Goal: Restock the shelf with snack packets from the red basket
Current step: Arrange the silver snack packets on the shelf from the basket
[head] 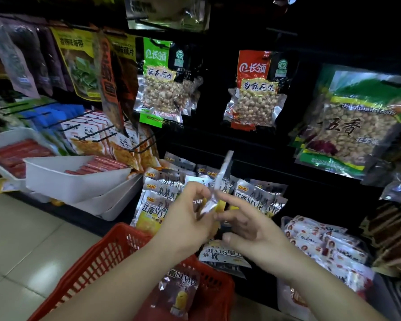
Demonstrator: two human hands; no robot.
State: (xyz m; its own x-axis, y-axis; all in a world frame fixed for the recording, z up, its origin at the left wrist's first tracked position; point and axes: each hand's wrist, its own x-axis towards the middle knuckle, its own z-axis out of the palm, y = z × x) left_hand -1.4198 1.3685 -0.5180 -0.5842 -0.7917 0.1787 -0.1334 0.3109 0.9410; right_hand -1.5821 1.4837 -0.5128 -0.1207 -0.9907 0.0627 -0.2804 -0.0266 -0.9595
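Both my hands hold one silver snack packet (220,181) edge-on in front of the shelf. My left hand (185,216) pinches its lower part from the left. My right hand (248,225) touches it from the right with its fingers mostly extended. Matching silver and yellow packets (155,205) hang on pegs just behind. The red basket (107,258) sits below my arms, with two more of the same packets (178,290) inside.
White trays of red sausages (63,177) stand at the left. Peanut bags (162,89) hang on pegs above, with a larger green bag (354,126) at the right. White and red packets (322,242) lie at the lower right. Tiled floor (23,239) is at the left.
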